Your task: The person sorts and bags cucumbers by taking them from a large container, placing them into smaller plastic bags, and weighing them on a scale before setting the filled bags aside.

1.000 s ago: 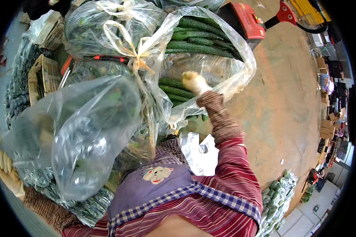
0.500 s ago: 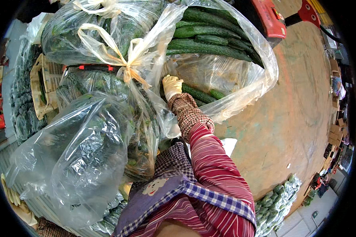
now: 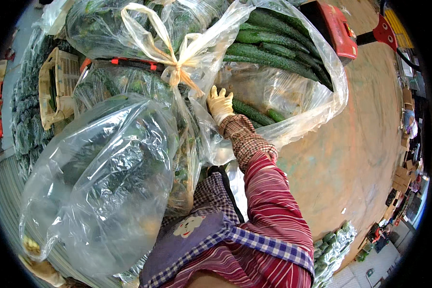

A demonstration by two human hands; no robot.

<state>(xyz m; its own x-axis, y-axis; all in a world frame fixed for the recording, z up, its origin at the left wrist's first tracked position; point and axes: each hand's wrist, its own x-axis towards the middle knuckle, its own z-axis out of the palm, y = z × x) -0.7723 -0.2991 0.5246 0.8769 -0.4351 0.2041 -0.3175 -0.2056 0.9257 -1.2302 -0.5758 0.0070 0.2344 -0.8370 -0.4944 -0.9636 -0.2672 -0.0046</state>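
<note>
My right hand [image 3: 221, 104], in a pale glove, reaches into the open plastic bag [image 3: 338, 96] with its fingers spread, holding nothing. Long dark green cucumbers [image 3: 273, 45] lie along the far side of this bag, and a few more [image 3: 252, 114] rest just right of my hand. At the lower left, my gloved left hand [image 3: 43, 270] is at the rim of a clear plastic bag [image 3: 115, 192]. Its bunched fingertips show through the film and look closed on the rim. The puffed-up bag lies over other bagged produce.
A knotted plastic bag [image 3: 178, 67] stands left of the open one. A cream crate [image 3: 60, 91] is at the left, beside stacked wrapped produce [image 3: 29, 110]. A red machine part [image 3: 343, 33] stands at the far right, above brown floor [image 3: 341, 158]. Bagged greens [image 3: 333, 252] lie lower right.
My right hand's fingers have gone from curled to spread. The clear bag at the left has puffed out, and my left hand's fingertips now show through its rim. The view has shifted slightly.
</note>
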